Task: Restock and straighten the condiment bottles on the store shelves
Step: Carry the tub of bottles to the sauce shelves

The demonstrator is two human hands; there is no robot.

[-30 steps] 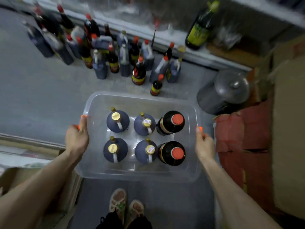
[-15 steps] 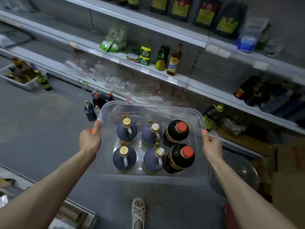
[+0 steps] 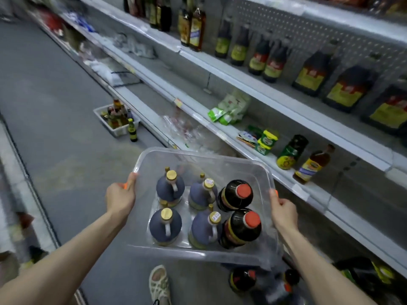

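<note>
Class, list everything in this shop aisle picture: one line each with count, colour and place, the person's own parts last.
clear tub: one, transparent, held above the aisle floor
jugs: four, dark blue with gold caps, left and middle of the tub
red-capped bottles: two, dark, right side of the tub
white crate: one, holding bottles, floor by the bottom shelf
lone bottle: one, dark with yellow label, floor beside the crate
shelf bottles: a long row, dark with yellow labels, upper shelf
packets: several, green and white, next shelf down
sandalled foot: one, pale, floor below the tub
left grip: one, holds the tub's left rim
right grip: one, holds the tub's right rim
</note>
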